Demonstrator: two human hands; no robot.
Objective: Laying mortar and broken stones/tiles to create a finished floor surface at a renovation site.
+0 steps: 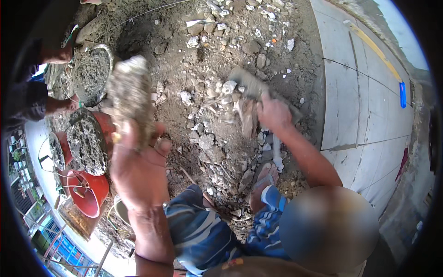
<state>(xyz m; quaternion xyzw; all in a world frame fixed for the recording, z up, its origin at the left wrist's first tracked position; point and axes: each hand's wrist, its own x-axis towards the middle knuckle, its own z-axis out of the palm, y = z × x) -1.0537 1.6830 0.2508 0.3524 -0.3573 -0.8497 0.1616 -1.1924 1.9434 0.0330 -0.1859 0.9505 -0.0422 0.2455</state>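
Raised close to the camera, my left hand (140, 161) is closed round the lower end of a rough, elongated stone (131, 92), grey-brown with a whitish top and smeared by motion. My right hand (275, 112) grips a flat, grey, rectangular trowel (249, 82) low over the ground; its handle is mostly hidden under my fingers. Beside the trowel lie a whitish stone (229, 87) and a splintered, brownish piece (248, 117). Between my arms show my striped blue shorts (203, 228) and one sandalled foot (266, 175).
Rubble and soil (207, 134) cover the ground. Left are a mortar-filled pan (110, 62), a bucket of mortar (87, 141) and a red bucket (94, 203). Another person's dark-clothed legs (27, 101) stand near. A pale tiled ledge (344, 106) at right carries a long yellow tool (376, 48).
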